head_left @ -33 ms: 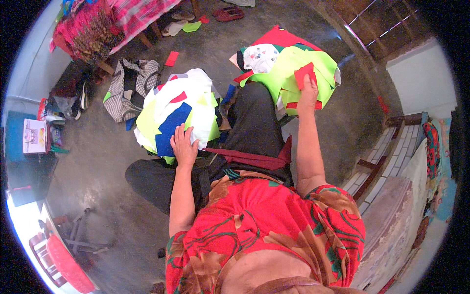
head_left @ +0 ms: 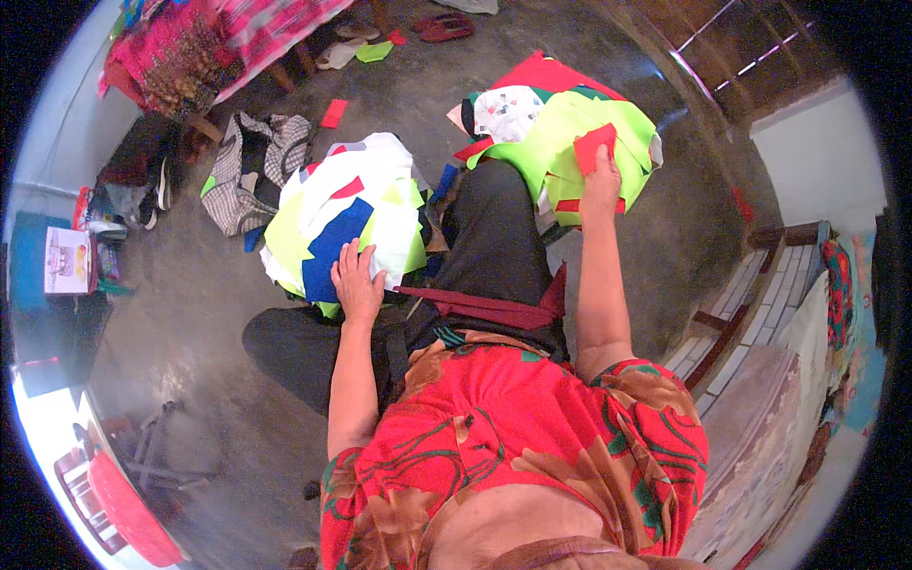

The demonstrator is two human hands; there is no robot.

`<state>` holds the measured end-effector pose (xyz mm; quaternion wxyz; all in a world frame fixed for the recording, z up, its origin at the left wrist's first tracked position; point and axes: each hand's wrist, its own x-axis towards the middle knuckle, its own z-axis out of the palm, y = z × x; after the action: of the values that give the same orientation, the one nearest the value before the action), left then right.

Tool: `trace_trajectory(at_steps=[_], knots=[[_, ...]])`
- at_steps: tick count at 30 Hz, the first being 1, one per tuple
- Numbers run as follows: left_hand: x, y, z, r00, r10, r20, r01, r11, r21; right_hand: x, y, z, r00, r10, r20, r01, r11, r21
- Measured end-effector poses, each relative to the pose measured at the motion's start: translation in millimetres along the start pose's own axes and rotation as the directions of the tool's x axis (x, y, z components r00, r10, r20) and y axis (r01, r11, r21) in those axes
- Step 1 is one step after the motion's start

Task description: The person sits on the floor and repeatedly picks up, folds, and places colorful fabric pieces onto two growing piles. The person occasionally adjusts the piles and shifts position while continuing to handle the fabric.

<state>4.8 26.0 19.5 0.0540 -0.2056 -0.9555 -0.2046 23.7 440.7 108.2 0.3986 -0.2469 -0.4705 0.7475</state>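
Observation:
On the left lies a heap of cloth scraps (head_left: pixel 391 161) in white, neon yellow, blue and red. My left hand (head_left: pixel 357 285) rests on its near edge, fingers spread over a blue scrap (head_left: pixel 332 258) and a white one. To the right is a second heap, with a large neon yellow cloth (head_left: pixel 541 133) on top and a white printed piece (head_left: pixel 506 112) beside it. Above this heap my right hand (head_left: pixel 600 182) pinches a small red cloth scrap (head_left: pixel 595 148) between thumb and fingers. A maroon cloth strip (head_left: pixel 484 304) lies across my lap.
A checked cloth bag (head_left: pixel 237 180) sits left of the heaps. A red scrap (head_left: pixel 333 113) lies on the floor. Beyond are a bed with a pink cover (head_left: pixel 266 43) and dark red shoes (head_left: pixel 445 27). A red chair (head_left: pixel 133 513) stands at the lower left.
My right hand and the red scrap have shifted very slightly to the right and nearer. My left hand stays in place on the heap.

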Motion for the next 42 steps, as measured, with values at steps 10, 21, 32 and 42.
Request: trace_trajectory(at_steps=[10, 21, 32, 42], knots=[[-2, -1, -3, 1.000, -0.028, 0.002, 0.028, 0.999, -0.018, -67, 12, 99, 0.746, 0.365, 0.557, -0.507, 0.854, 0.119], [-1, -1, -3, 0.997, -0.077, 0.002, 0.077, 0.996, -0.044, -56, 107, 190, 0.602, 0.121, 0.789, 0.227, 0.922, -0.314], [0, 1, -9, 0.995, -0.094, 0.036, 0.096, 0.994, -0.047, -126, 162, 150, 0.031, 0.375, 0.927, 0.645, 0.701, -0.305], [-2, -3, -6, 0.995, -0.093, 0.026, 0.095, 0.994, -0.059, -69, 154, 171, 0.558, 0.513, 0.653, -0.209, 0.848, -0.487]])
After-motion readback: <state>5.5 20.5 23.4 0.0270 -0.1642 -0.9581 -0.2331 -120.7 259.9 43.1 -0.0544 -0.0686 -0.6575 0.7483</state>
